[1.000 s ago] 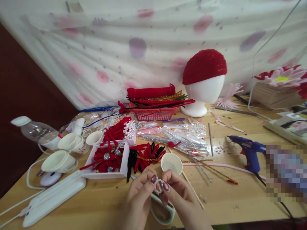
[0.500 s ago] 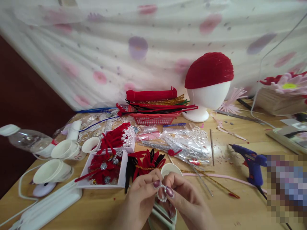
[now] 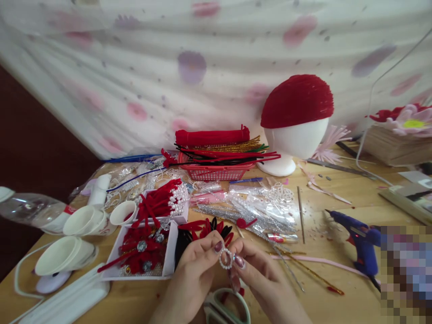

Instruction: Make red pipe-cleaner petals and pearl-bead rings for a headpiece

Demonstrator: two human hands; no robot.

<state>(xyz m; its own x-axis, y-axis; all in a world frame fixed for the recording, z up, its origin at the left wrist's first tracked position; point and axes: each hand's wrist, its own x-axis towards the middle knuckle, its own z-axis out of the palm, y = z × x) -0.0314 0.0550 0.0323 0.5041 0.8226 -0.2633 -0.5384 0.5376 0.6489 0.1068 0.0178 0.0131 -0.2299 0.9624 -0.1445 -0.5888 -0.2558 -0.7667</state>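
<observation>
A small ring of white pearl beads (image 3: 225,266) is pinched between my two hands, low in the middle of the view. My left hand (image 3: 199,265) grips its upper left side with thumb and forefinger. On the right side, the thumb and fingers of my right hand (image 3: 253,265) close on it. Scissors with pale green handles (image 3: 248,306) lie on the table just below. Behind my hands sit red and black fuzzy stems (image 3: 205,227), partly hidden by my fingers.
To the left stand a white box of red pieces (image 3: 168,256), paper cups (image 3: 57,256) and a plastic bottle (image 3: 30,209). A blue glue gun (image 3: 361,238) lies right. Farther back are a red basket (image 3: 216,173) and a foam head with a red cap (image 3: 297,103).
The view has shifted slightly. My hands still hold the bead ring, which now shows as a rounder loop. More of the scissors' handles shows below, and the cup behind my hands is now hidden.
</observation>
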